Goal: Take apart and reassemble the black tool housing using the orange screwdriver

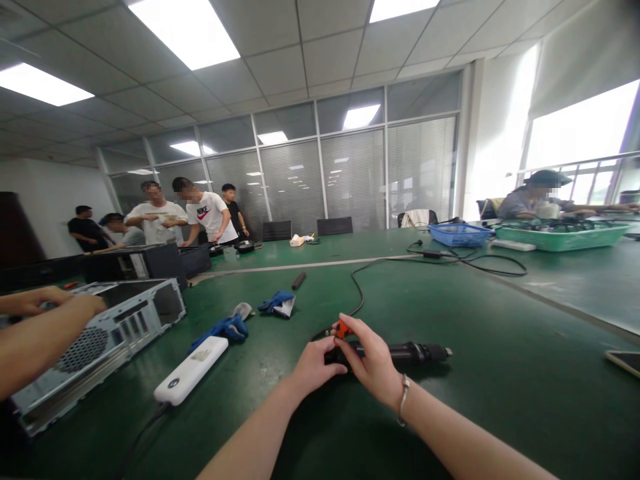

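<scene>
A black electric screwdriver [413,353] lies on the green table with its chuck end pointing right. My left hand [314,365] is closed around its rear end, thumb and fingers at the tool's tail. My right hand [371,357] pinches a small orange-and-black piece [343,329] just above that end; its exact kind is hard to make out. A black cable [358,293] runs across the table to where my fingers meet. My fingers partly hide the join between cable, orange piece and tool.
To the left stand an open metal computer case [125,320] and another person's arms [50,327]. A white power strip [193,370] and blue gloves [230,328] lie nearby. Farther back are a blue basket [460,235], a green basket [565,239] and several people. A phone-like object [625,361] lies at right.
</scene>
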Demonstrator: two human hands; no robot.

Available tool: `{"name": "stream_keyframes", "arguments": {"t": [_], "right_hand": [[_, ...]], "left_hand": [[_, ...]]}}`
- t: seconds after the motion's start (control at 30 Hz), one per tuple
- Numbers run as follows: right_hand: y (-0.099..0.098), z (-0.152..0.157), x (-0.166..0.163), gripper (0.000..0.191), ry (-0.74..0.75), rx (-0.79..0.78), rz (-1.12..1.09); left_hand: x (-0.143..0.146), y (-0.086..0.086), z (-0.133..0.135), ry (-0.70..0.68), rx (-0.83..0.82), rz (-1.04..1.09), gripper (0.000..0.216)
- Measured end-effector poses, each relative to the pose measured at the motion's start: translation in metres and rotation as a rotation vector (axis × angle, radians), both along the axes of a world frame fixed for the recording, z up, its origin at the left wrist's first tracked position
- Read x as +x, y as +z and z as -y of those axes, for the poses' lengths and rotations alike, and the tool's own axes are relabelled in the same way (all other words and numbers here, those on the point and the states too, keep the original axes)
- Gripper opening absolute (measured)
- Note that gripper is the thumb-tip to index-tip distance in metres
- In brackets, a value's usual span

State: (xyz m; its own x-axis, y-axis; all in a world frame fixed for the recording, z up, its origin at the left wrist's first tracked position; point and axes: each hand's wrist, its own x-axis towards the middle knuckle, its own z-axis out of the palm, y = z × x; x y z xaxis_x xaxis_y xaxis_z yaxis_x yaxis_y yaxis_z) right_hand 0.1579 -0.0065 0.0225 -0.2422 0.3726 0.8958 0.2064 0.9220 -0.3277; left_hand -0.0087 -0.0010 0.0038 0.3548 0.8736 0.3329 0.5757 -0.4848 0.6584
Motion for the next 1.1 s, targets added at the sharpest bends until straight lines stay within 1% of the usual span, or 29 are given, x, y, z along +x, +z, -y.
{"name": "stream_keyframes", "arguments": {"t": [0.1, 0.17, 0.23, 0.3, 0.43, 0.5, 0.6, 0.7, 0.83, 0.9, 1.0, 1.03, 1.1], "right_hand": [[0.002, 0.002, -0.005, 0.048, -0.001, -0.032, 0.19], [0.003, 0.003, -0.008, 0.049, -0.003, -0.054, 0.312], [0.002, 0.002, -0.009, 0.048, -0.006, -0.051, 0.356], [0.001, 0.001, -0.008, 0.047, -0.007, -0.031, 0.316], [0.002, 0.003, -0.001, 0.051, -0.002, 0.02, 0.122], [0.005, 0.005, 0.002, 0.053, -0.005, 0.033, 0.065], [0.008, 0.009, 0.003, 0.054, 0.002, 0.02, 0.111], [0.009, 0.01, 0.003, 0.051, 0.017, -0.015, 0.207], [0.01, 0.011, 0.0, 0.051, 0.024, -0.049, 0.259], [0.01, 0.011, -0.002, 0.05, -0.021, -0.027, 0.273], [0.009, 0.01, -0.004, 0.042, -0.119, 0.035, 0.255], [0.009, 0.01, -0.005, 0.04, -0.132, 0.04, 0.248], [0.01, 0.01, -0.006, 0.042, -0.102, 0.03, 0.253]], "left_hand": [[0.002, -0.003, -0.002, 0.042, 0.008, -0.001, 0.015], [0.003, -0.005, -0.002, 0.074, 0.0, 0.006, 0.013], [0.004, -0.005, -0.002, 0.087, -0.006, 0.011, 0.014], [0.004, -0.004, -0.002, 0.065, 0.002, 0.008, 0.014], [0.003, -0.002, 0.0, -0.014, 0.037, 0.042, 0.022], [0.002, -0.001, 0.0, -0.032, 0.052, 0.049, 0.023], [0.002, -0.003, -0.001, -0.029, 0.064, 0.044, 0.018], [0.002, -0.006, -0.003, 0.011, 0.062, 0.033, 0.019], [0.001, -0.01, -0.006, 0.037, 0.064, -0.005, 0.017], [0.001, -0.011, -0.007, 0.025, 0.074, -0.011, 0.017], [0.001, -0.01, -0.007, 0.002, 0.086, 0.018, 0.023], [0.001, -0.01, -0.006, 0.004, 0.084, 0.023, 0.023], [0.002, -0.01, -0.006, 0.019, 0.071, 0.007, 0.019]]}}
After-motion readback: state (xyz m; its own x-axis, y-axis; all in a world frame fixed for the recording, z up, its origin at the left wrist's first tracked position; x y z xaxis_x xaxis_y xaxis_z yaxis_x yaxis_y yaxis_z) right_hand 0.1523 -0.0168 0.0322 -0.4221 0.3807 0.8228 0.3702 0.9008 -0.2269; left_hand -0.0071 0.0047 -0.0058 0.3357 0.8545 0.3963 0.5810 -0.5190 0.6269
